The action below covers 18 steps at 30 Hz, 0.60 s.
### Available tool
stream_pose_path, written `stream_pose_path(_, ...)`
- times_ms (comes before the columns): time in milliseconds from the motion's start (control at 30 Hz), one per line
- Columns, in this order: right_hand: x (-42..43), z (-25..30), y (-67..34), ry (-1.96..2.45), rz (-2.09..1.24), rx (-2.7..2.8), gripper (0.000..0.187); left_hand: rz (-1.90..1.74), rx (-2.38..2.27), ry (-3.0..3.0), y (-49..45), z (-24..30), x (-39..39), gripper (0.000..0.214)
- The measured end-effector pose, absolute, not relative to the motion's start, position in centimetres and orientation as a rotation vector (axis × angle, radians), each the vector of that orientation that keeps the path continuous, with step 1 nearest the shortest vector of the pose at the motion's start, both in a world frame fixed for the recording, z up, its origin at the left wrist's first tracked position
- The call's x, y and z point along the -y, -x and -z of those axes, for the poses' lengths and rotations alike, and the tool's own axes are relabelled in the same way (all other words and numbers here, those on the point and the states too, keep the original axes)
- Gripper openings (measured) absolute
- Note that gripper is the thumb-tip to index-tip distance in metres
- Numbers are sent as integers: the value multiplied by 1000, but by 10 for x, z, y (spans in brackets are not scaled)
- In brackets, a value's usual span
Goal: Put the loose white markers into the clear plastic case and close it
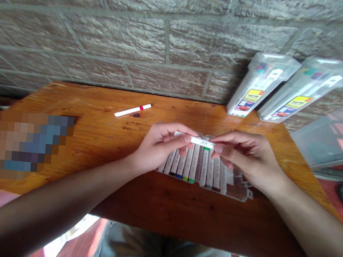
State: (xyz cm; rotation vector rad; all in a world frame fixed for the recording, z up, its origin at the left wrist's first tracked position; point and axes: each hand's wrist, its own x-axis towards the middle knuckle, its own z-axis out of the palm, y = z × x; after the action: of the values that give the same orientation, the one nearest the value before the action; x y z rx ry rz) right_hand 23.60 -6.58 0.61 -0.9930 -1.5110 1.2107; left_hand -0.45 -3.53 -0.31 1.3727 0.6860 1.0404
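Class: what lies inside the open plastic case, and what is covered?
White markers lie in both halves of the case; left hand, right hand and held marker hide parts.

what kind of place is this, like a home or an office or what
Probably a desk corner in a home or small workroom, though the room itself barely shows: a wooden table stands by a rough brick-patterned wall, with an open marker case on it.

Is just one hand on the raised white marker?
No, the left hand and right hand both pinch the white marker above the open case.
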Motion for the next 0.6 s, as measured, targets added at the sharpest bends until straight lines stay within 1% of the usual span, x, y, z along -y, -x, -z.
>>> stream_pose_path(200, 66, -7, -237, 996, -1219, 1482, 15, -1059, -678, -1341, 5, 7, 33, 18)
stream_pose_path(400, 64, -7, -242, 955, -1263, 1441, 13, -1068, -656, -1300, 7, 8, 31, 14)
stream_pose_path(600, 63, -8, -244, 896, -1304, 1427, 13, -1065, -669, -1255, 8, 8, 30, 14)
